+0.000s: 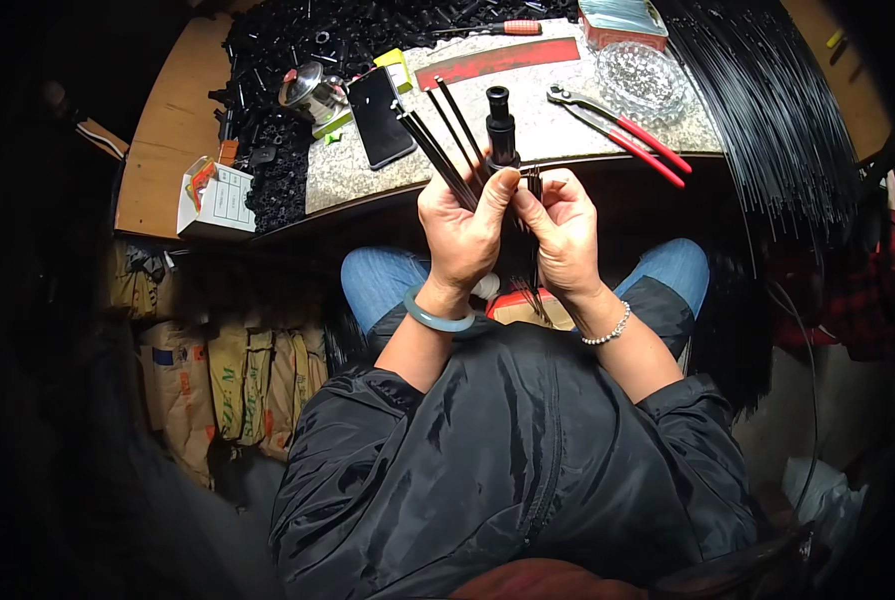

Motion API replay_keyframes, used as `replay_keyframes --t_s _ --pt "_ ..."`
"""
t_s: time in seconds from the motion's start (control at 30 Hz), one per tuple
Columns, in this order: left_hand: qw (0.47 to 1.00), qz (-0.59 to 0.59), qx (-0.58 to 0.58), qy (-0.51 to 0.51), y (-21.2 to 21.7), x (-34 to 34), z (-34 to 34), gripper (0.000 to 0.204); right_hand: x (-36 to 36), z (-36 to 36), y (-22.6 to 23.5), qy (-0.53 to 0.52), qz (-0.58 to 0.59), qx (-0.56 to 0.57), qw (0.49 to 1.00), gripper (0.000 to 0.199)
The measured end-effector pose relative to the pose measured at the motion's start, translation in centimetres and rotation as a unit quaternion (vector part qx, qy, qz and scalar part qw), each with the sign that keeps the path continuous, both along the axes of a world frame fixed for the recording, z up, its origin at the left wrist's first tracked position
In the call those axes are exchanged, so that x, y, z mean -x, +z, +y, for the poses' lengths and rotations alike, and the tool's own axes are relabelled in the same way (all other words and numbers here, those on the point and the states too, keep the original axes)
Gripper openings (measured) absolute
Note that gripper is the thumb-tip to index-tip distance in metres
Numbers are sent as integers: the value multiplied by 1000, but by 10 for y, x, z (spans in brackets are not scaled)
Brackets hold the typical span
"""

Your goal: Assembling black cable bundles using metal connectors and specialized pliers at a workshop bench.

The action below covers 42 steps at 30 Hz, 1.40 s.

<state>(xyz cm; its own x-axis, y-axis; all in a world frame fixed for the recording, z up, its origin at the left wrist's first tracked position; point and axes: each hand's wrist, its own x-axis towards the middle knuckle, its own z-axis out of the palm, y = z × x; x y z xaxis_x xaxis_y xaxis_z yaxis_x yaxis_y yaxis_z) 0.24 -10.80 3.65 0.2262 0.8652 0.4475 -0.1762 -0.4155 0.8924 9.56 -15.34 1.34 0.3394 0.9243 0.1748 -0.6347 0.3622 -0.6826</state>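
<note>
My left hand (457,232) is closed round a fan of thin black rods (429,148) that point up and to the left. Its thumb also presses the base of a stepped black plastic tube (502,132), shaped like an umbrella runner, which stands upright between my hands. With thumb and fingers pinched together, my right hand (567,240) holds more thin black rods (535,186) against the right side of the tube's base. Some dark strands hang below the hands. My fingers hide where the rods meet the tube.
Red-handled pliers (627,133), a glass ashtray (642,78), a phone (380,118) and a metal pot (312,90) lie on the table. Heaped black parts (267,170) cover its left side. A white box (217,200) stands at the left edge; long black rods (777,110) overhang at right.
</note>
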Motion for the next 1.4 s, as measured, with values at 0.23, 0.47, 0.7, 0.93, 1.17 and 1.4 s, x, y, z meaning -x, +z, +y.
replay_keyframes --t_s 0.23,0.47,0.7,0.93,1.17,1.4 --pt "1000 -18 -3 14 -3 -2 0 24 -1 -4 -8 0 1 29 1000 10" --pt "1000 10 -11 26 -5 2 -2 30 -5 -2 -5 40 -1 39 998 8" --pt "999 -40 12 -5 -2 2 -2 28 -6 2 0 62 -23 36 997 12" --pt "994 -104 36 -19 -4 -1 -5 32 -1 -4 -12 14 9 5 1000 10" --pt "996 -73 42 -21 -4 3 -5 33 -1 -3 -5 17 -40 32 999 10" --pt "995 -60 54 -60 -1 3 -9 35 -13 -1 -5 88 -76 36 993 11"
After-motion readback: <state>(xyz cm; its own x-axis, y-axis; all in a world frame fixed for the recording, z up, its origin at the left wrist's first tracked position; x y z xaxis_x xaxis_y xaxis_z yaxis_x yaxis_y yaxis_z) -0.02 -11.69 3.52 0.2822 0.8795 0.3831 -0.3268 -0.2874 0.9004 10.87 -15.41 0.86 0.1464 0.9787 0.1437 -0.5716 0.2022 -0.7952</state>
